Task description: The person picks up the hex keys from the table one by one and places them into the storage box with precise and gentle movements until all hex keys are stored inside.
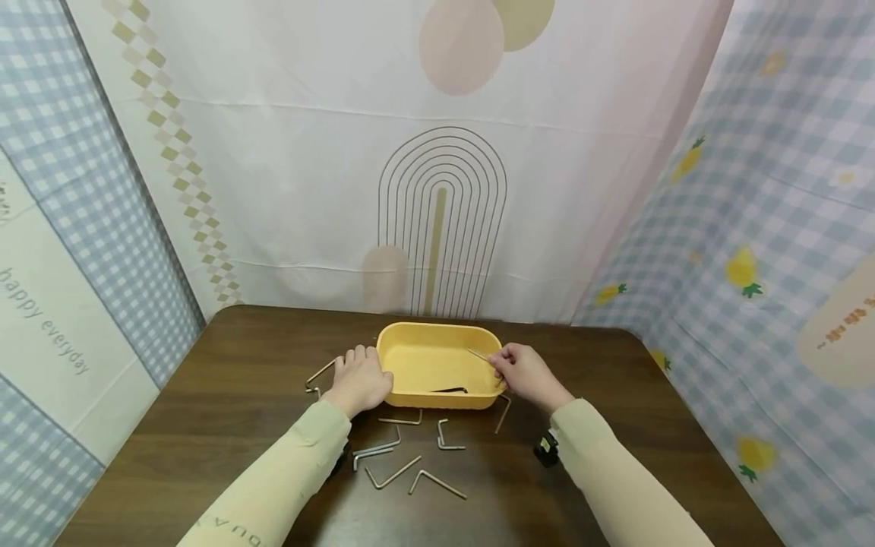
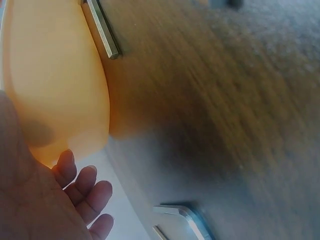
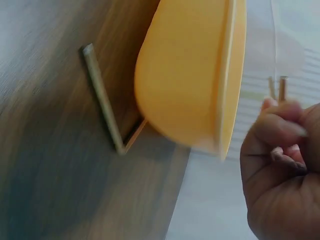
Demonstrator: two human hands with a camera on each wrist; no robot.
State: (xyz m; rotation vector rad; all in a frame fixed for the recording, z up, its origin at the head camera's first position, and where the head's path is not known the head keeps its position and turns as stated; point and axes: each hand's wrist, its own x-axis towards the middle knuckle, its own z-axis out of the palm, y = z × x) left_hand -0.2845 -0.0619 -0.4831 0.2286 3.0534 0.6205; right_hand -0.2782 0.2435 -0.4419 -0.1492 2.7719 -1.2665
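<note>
A yellow plastic tray (image 1: 437,399) stands near the back of the table, with a black hex key (image 1: 451,390) lying inside it. My left hand (image 1: 358,377) rests against the tray's left end, its fingers loosely bent in the left wrist view. Over the tray's right end, my right hand (image 1: 525,374) pinches a thin metal hex key (image 1: 477,354). Two short rod ends (image 3: 283,89) stick out above those fingers in the right wrist view; whether they belong to one key or two I cannot tell.
Several L-shaped hex keys lie loose before the tray, among them a bronze-coloured one (image 1: 440,483) and a silver one (image 1: 447,447). Another key (image 3: 105,100) lies beside the tray's right end. A patterned cloth (image 1: 307,190) hangs behind the wooden table (image 1: 253,365).
</note>
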